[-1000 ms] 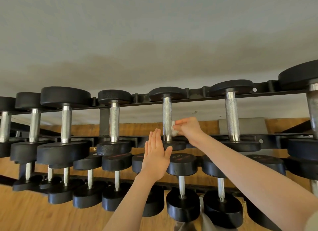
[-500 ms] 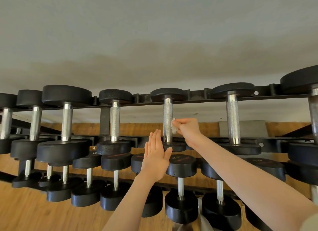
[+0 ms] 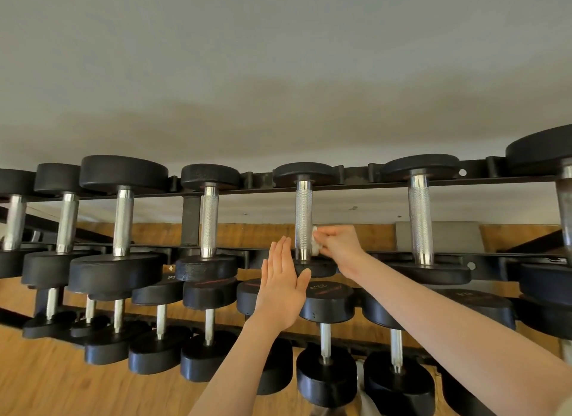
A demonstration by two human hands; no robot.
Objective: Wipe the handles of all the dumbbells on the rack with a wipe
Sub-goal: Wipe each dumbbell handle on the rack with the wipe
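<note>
A black rack (image 3: 356, 186) carries several black dumbbells with silver knurled handles in tiers. My right hand (image 3: 339, 243) pinches a small white wipe (image 3: 315, 244) against the lower right side of the handle (image 3: 303, 217) of the middle dumbbell on the top tier. My left hand (image 3: 283, 287) is held flat with straight fingers, just left of and below that handle, in front of the dumbbell's near head; whether it touches the head is unclear.
More dumbbells (image 3: 209, 220) sit left and right on the top tier, with lower tiers (image 3: 328, 369) beneath my arms. A grey wall (image 3: 278, 75) rises behind the rack. Wooden floor (image 3: 46, 384) lies at the lower left.
My right hand with the wipe has slid slightly down the handle toward its lower end. My left hand has stayed flat in about the same place.
</note>
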